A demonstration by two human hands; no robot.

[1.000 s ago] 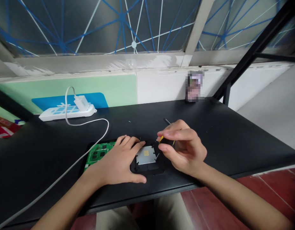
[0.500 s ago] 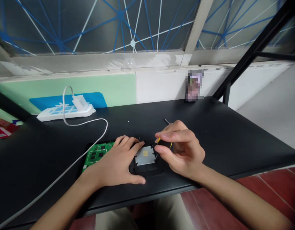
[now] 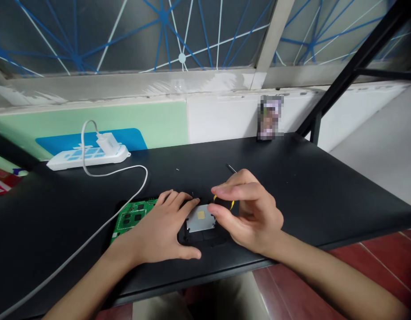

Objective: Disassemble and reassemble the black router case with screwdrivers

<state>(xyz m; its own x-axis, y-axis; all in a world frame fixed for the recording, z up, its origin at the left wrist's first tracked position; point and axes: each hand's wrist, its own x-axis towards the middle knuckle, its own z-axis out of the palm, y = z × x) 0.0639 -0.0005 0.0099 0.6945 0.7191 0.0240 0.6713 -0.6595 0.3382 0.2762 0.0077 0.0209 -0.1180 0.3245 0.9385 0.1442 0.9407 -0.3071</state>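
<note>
Fingers spread and palm down, my left hand [image 3: 160,226] lies across a black plastic housing [image 3: 205,240] and the edge of a green circuit board [image 3: 129,218]. A silver metal plate [image 3: 193,224] with a small yellowish square [image 3: 201,215] sits in the housing, just right of that hand. Above the plate's right side, my right hand [image 3: 250,211] pinches a small dark round piece with yellow edges [image 3: 223,202] between thumb and fingers; its exact kind is unclear. Behind the right hand a thin metal shaft [image 3: 231,168] sticks out, its other end hidden.
A white cable [image 3: 92,244] runs across the left of the black table [image 3: 308,178] from a plug [image 3: 108,143] in a white power strip [image 3: 58,161]. At the back right a blurred phone-like object [image 3: 269,119] leans on the wall. Black frame bars [image 3: 345,80] flank the table.
My right hand has shifted slightly left with the round piece, which shows more of its dark side now. My left hand keeps its place on the housing. The whole view has drifted a little.
</note>
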